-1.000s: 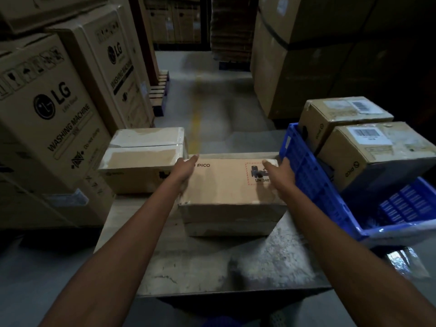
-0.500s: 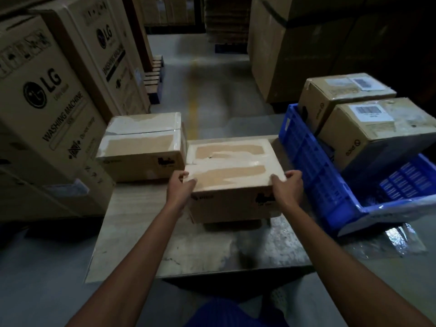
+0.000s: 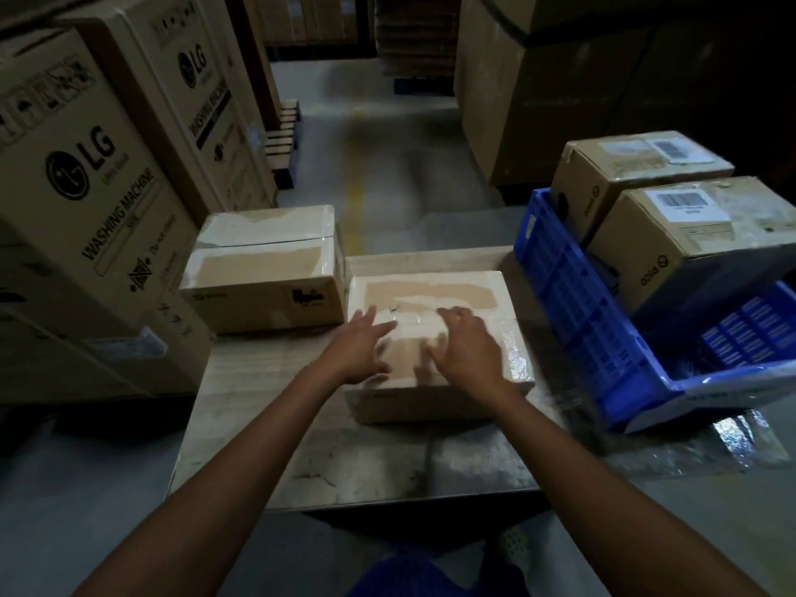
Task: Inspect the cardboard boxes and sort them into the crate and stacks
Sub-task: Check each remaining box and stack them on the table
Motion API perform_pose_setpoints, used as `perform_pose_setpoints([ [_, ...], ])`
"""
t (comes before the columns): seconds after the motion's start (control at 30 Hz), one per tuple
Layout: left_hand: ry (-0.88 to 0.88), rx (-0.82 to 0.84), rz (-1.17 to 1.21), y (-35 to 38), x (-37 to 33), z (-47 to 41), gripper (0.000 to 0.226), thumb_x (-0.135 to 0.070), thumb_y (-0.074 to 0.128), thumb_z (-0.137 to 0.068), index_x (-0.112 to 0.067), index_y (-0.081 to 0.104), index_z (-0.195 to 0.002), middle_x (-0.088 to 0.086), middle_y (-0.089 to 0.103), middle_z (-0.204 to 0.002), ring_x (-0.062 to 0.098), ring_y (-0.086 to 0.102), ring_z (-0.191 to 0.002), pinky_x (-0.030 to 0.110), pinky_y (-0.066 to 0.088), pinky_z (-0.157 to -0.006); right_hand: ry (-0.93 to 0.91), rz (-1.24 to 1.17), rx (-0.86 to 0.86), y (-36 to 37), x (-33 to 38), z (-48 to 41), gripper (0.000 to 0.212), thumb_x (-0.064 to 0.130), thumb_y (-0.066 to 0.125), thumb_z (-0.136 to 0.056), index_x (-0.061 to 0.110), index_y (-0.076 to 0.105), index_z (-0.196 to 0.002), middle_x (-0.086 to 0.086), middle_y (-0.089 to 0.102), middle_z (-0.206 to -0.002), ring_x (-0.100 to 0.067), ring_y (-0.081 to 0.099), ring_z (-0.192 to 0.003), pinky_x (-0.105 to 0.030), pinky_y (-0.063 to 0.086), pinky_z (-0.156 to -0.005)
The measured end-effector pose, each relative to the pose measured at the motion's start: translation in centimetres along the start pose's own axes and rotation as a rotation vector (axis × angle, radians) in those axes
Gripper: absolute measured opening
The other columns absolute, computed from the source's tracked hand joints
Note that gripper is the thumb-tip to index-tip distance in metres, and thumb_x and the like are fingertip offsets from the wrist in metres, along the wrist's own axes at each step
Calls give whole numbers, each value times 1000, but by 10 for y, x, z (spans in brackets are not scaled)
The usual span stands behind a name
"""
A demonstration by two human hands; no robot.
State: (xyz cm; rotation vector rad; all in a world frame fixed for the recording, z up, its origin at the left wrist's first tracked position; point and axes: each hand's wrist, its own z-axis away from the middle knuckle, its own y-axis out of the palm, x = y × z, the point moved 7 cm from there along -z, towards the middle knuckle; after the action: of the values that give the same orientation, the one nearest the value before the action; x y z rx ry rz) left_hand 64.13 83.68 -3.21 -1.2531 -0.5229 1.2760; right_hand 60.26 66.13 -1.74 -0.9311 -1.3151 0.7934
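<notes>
A taped cardboard box [image 3: 435,295] lies flat on the low table [image 3: 267,424], taped face up. My left hand [image 3: 359,346] and my right hand [image 3: 463,342] hover over its near half with fingers spread, holding nothing; both are motion-blurred. A second taped box [image 3: 262,273] sits at the table's far left corner, beside the first. To the right, a blue plastic crate [image 3: 573,303] tilts on the floor with two labelled boxes, one behind [image 3: 624,174] and one in front [image 3: 689,234], standing in it.
Tall washing machine cartons [image 3: 94,200] wall off the left side. Large stacked cartons [image 3: 560,79] stand at the back right. An aisle with a yellow floor line [image 3: 357,165] runs ahead. Crinkled plastic wrap [image 3: 698,445] lies under the crate's near corner.
The box was turned over onto a taped face and set down on the table. Both hands let go of its sides and moved over its top.
</notes>
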Motion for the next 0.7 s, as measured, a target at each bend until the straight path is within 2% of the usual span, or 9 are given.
perform_pose_setpoints([
  [0.1,-5,187,-167,20,1,-14,90,-44,65,-93,-29,7,-160,13,-9,-167,37,-3,-153,49,12,-123,-46,160,288,38,21,-5,55,37,55,-100,23,40,-151,-14,28,-162,-37,29,-146,-55,37,-112],
  [0.2,-23,267,-242,24,3,-21,92,-45,63,-94,-28,1,-160,15,-7,-167,38,1,-152,49,13,-123,-29,254,494,53,21,-8,62,29,65,-93,24,39,-150,-18,18,-164,-43,16,-150,-61,28,-116],
  [0.3,-11,256,-300,17,-4,-24,99,-44,71,-88,-27,5,-160,17,5,-166,39,18,-148,47,25,-119,-71,299,480,45,23,-16,54,26,68,-91,27,51,-142,-14,40,-151,-39,41,-135,-51,44,-100],
  [0.4,-2,222,-280,10,-9,-26,107,-43,78,-81,-24,8,-160,16,15,-164,37,25,-145,46,30,-117,-104,342,475,36,25,-26,59,26,81,-80,31,59,-134,-8,55,-135,-29,56,-116,-40,48,-82],
  [0.43,-3,218,-256,9,-8,-27,112,-45,79,-79,-25,5,-160,15,11,-165,37,21,-148,48,27,-118,-104,347,487,36,25,-29,65,26,85,-77,32,57,-136,-9,52,-141,-31,54,-121,-42,49,-85],
  [0.5,-11,223,-220,9,-2,-30,118,-50,80,-76,-28,-1,-160,11,-4,-167,35,4,-153,53,18,-122,-97,363,539,37,23,-36,81,28,87,-75,33,48,-145,-11,31,-159,-38,36,-142,-51,45,-102],
  [0.6,-33,268,-199,13,8,-38,119,-53,80,-75,-29,-1,-160,8,-14,-167,33,-9,-153,57,13,-122,-87,385,689,42,20,-41,101,29,87,-77,30,27,-158,-10,11,-168,-40,16,-152,-55,33,-117],
  [0.63,-32,283,-203,14,9,-40,119,-53,80,-75,-29,0,-160,8,-15,-166,34,-10,-153,58,13,-122,-95,404,725,43,22,-42,101,30,86,-78,29,26,-159,-11,10,-168,-41,15,-152,-54,31,-118],
  [0.7,-25,302,-213,16,5,-42,120,-50,82,-75,-30,0,-160,9,-15,-166,35,-10,-153,58,14,-122,-116,434,744,44,25,-44,88,31,85,-79,24,39,-154,-14,26,-163,-38,28,-147,-50,32,-115],
])
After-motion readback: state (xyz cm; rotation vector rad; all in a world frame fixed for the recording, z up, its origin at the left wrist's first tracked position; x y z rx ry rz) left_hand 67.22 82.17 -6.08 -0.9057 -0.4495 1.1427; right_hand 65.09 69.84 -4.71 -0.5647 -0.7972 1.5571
